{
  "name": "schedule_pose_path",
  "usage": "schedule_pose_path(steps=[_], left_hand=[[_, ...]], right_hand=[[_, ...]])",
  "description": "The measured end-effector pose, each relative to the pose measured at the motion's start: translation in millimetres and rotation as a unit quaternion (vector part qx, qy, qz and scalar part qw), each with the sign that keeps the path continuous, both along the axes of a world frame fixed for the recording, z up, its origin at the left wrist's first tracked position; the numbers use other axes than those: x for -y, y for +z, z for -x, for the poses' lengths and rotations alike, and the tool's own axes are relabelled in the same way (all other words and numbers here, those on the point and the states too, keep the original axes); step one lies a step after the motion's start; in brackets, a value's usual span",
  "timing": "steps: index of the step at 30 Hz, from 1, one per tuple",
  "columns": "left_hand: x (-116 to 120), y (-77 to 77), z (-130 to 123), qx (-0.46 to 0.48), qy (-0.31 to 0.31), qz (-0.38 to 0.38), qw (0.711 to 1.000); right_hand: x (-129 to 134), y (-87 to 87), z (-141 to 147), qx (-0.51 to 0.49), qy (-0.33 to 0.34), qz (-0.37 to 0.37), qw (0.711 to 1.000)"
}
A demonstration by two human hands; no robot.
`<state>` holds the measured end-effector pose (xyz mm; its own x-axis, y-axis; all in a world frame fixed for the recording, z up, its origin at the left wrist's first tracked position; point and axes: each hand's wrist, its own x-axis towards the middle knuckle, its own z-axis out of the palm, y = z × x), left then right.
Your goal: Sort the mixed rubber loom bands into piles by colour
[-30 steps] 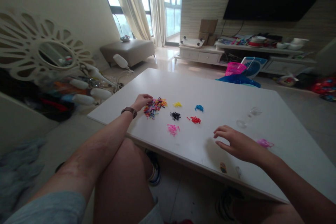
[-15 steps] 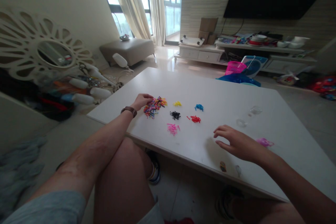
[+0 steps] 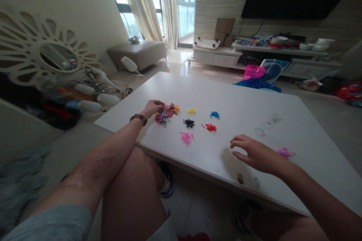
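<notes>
My left hand (image 3: 152, 108), with a brown watch on its wrist, rests at the upper left edge of a mixed multicoloured pile (image 3: 167, 115) of small bands; its fingertips touch the pile, and what they may pinch is too small to tell. Right of it lie small separate heaps: yellow (image 3: 191, 111), black (image 3: 188, 123), pink (image 3: 186, 138), red (image 3: 210, 127) and blue (image 3: 215, 115). My right hand (image 3: 247, 150) hovers over the white table (image 3: 234, 101), fingers apart and holding nothing, to the right of the heaps.
Near my right forearm lies a pink-purple item (image 3: 285, 153). Clear plastic pieces (image 3: 260, 131) sit farther back. A small dark-and-yellow object (image 3: 240, 179) and a clear piece (image 3: 256, 183) lie by the near edge. My knee is against the table's front left.
</notes>
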<state>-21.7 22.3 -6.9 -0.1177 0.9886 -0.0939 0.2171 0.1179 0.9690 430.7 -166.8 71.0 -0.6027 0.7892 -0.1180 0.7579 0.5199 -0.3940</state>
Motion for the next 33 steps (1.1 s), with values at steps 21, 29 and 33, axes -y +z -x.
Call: schedule_pose_path(steps=[21,29,33], left_hand=[[7.4,13.3,-17.6,0.219,-0.026,0.177,0.959],[4.6,19.1,-27.1,0.313,0.013,0.227,0.922],[7.5,25.7,-25.1,0.319,-0.018,0.232,0.919]], right_hand=[[1.6,-3.4,-1.1,0.005,-0.002,0.001,1.0],[2.6,-0.9,1.6,0.017,-0.003,0.015,1.0],[3.1,-0.8,1.5,0.026,0.0,0.021,0.999]])
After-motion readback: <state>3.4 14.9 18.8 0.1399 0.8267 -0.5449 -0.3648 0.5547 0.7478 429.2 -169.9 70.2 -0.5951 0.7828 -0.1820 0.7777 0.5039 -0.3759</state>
